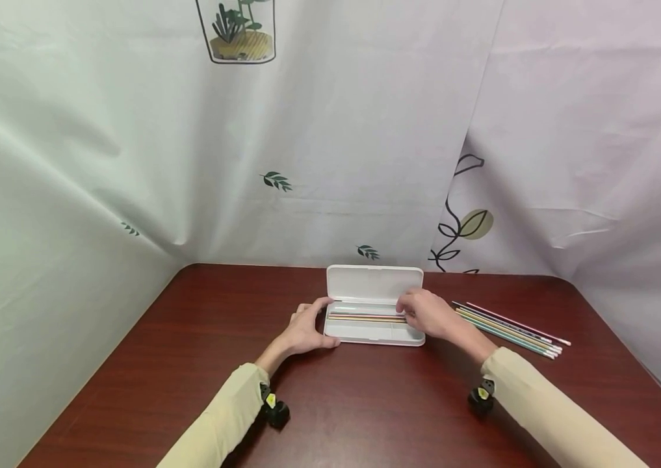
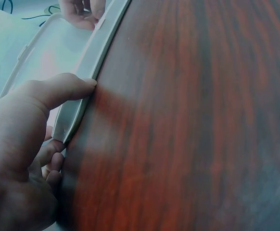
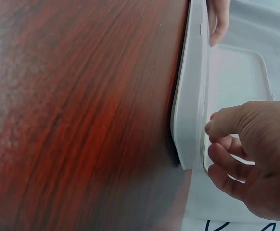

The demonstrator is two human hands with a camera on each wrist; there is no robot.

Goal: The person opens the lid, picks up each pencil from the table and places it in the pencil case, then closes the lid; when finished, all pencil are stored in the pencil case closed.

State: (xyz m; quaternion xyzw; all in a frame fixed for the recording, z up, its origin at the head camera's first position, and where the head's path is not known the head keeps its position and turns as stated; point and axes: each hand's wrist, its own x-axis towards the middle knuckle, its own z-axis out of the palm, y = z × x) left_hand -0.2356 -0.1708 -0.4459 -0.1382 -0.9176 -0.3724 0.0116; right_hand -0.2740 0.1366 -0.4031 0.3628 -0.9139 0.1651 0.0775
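A white pencil case [image 1: 359, 339] stands with its lid [image 1: 374, 283] raised at the back. Several pencils [image 1: 365, 318], one yellowish and one dark red among them, lie lengthwise inside it. My left hand [image 1: 305, 328] grips the case's left end, thumb [image 2: 77, 89] on the front wall and the other fingers round the side. My right hand [image 1: 426, 313] reaches over the right part of the case with bent fingers. Its thumb and index fingertips come close together just inside the rim [image 3: 205, 96], at the pencils' right ends. I cannot tell whether they pinch a pencil.
On the dark red wooden table [image 1: 365, 409], several more pencils [image 1: 508, 330] lie side by side to the right of the case, beside the right forearm. A pale printed cloth [image 1: 336, 130] hangs behind the table and along its sides.
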